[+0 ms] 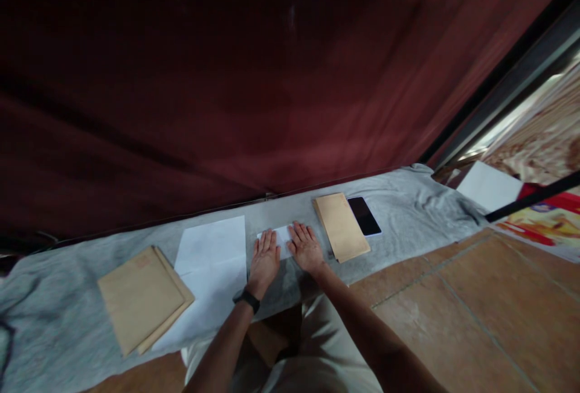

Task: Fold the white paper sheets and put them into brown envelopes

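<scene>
Head view: a grey cloth (410,215) carries large white paper (215,254) left of centre, reaching its near edge; a left envelope stack (142,302) overlaps that paper. Right of centre lies a smaller envelope stack (344,227), a phone (364,216) just beside it. Left hand (265,260) and right hand (307,249) press palm-down, apart, clamped on nothing, over a small white slip (283,241) between near and far edges; uneven pressure could skew it, soft cloth wrinkle it.
</scene>
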`<state>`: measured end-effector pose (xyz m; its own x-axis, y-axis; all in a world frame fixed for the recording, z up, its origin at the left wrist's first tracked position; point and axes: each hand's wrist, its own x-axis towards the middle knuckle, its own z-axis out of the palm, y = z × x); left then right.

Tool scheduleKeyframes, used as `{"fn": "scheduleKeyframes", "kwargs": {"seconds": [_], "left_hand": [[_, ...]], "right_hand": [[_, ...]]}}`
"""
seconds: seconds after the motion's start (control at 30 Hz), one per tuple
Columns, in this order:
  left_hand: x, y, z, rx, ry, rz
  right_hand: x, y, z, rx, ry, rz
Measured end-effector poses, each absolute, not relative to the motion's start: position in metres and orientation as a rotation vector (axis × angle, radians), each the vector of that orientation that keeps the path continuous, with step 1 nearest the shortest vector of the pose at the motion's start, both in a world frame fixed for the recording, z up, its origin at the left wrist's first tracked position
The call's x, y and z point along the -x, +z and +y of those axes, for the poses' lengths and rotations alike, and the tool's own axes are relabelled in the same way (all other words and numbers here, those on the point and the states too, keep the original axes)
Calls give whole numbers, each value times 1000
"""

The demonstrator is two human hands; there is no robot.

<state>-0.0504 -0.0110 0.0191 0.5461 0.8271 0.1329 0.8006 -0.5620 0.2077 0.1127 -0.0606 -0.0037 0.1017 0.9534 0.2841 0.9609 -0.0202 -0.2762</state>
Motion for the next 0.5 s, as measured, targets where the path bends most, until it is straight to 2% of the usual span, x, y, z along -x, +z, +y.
{"fn": "scheduleKeyframes", "kwargs": {"seconds": [0.3, 0.5], "left_hand": [[39, 64, 38, -2585, 60, 1364], [33, 70, 61, -2510, -8, 1358]], "right_hand": [[-114, 1, -61, 1992, 11, -1833], [-115, 4, -62, 1988, 47, -1839]]}}
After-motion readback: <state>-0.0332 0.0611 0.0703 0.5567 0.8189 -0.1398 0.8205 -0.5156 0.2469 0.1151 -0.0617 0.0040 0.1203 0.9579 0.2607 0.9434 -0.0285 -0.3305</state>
